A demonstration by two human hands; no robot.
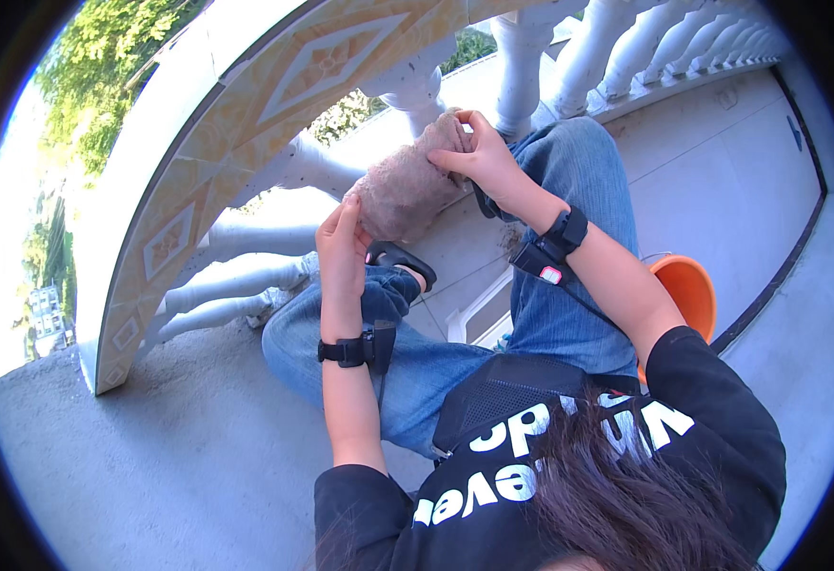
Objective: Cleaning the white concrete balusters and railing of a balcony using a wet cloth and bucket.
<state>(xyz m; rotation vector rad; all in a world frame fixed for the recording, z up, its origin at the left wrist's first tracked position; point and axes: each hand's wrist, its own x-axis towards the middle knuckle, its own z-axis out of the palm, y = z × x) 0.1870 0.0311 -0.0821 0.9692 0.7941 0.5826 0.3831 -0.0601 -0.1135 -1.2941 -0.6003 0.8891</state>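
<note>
A folded greyish-pink cloth [406, 189] is stretched between my two hands, just in front of the white balusters. My left hand [344, 239] pinches its lower left end between thumb and fingers. At the upper right end, my right hand [475, 153] grips the cloth with thumb and forefinger. The cloth hides some of my left fingertips. Black straps with small devices sit on both forearms.
A tiled handrail [231, 135] curves above white balusters [520, 68]. An orange bucket [685, 296] stands beside my right leg. Between my legs is a white-framed object [485, 310], partly hidden. A black sandal [403, 263] is on one foot.
</note>
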